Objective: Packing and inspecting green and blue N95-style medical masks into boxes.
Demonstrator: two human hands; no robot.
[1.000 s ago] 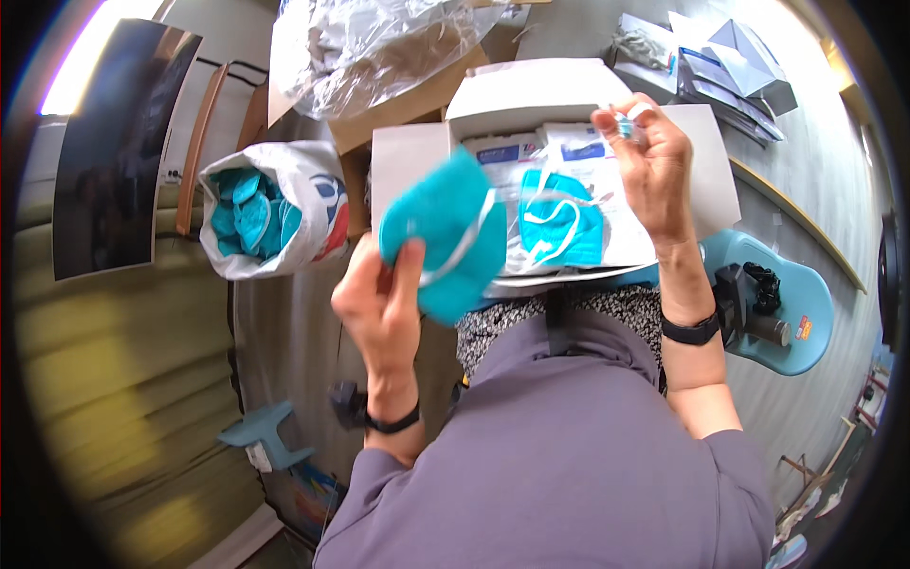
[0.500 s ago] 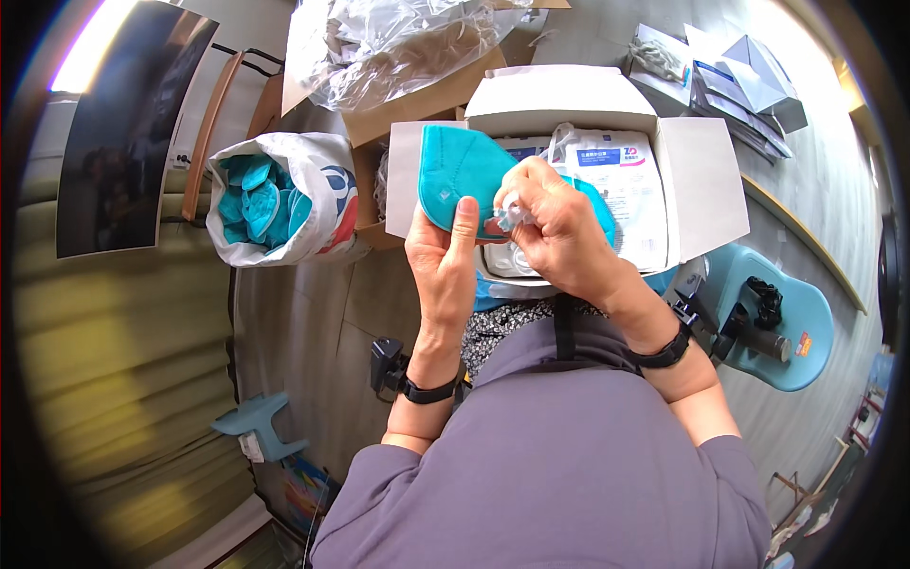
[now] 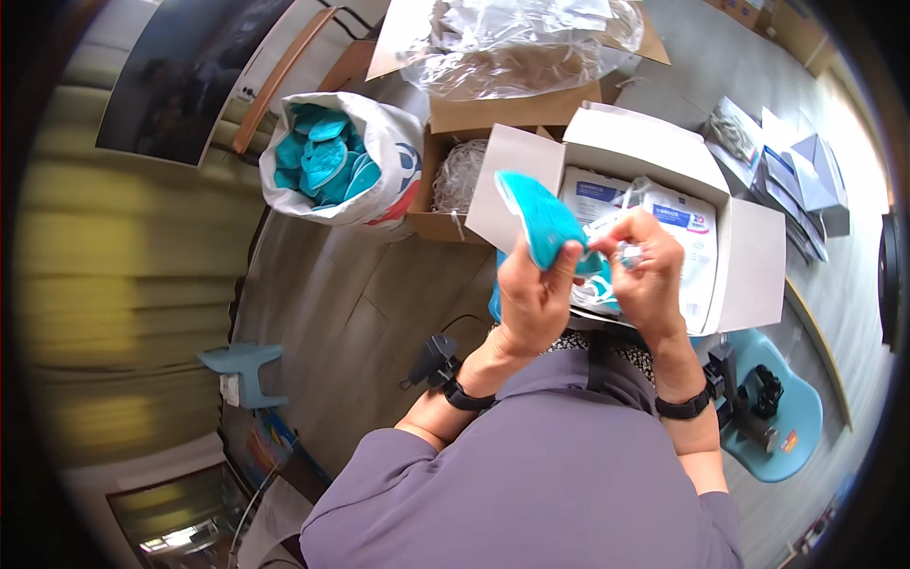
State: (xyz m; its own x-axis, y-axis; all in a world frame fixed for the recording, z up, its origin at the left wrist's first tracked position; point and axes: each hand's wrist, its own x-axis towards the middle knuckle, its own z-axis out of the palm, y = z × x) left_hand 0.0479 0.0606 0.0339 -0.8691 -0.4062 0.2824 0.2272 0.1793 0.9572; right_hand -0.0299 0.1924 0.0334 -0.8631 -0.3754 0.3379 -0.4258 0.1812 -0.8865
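My left hand (image 3: 533, 296) grips a teal folded face mask (image 3: 542, 216) by its lower end, thumb on top. The mask is tilted, its pale edge turned to the left. Against the mask's right end, my right hand (image 3: 650, 270) is closed, with a crumpled whitish translucent bit (image 3: 628, 254) between its fingers. Both hands are above the near left part of an open white carton (image 3: 751, 270). White printed packets (image 3: 697, 237) lie inside it, and part of another teal mask with white straps (image 3: 594, 292) shows below my fingers.
Left of the carton stands a white bag (image 3: 387, 133) full of teal masks (image 3: 325, 161). Behind are a brown box (image 3: 445, 223) with shredded filling and clear plastic wrapping (image 3: 512, 71). A blue stool (image 3: 791, 417) holding black gear is at right, flattened boxes (image 3: 791, 185) farther back.
The whole view has turned, so the bag and carton appear farther right. The mask has tilted from nearly flat-on to more edge-on. Both hands keep their grip.
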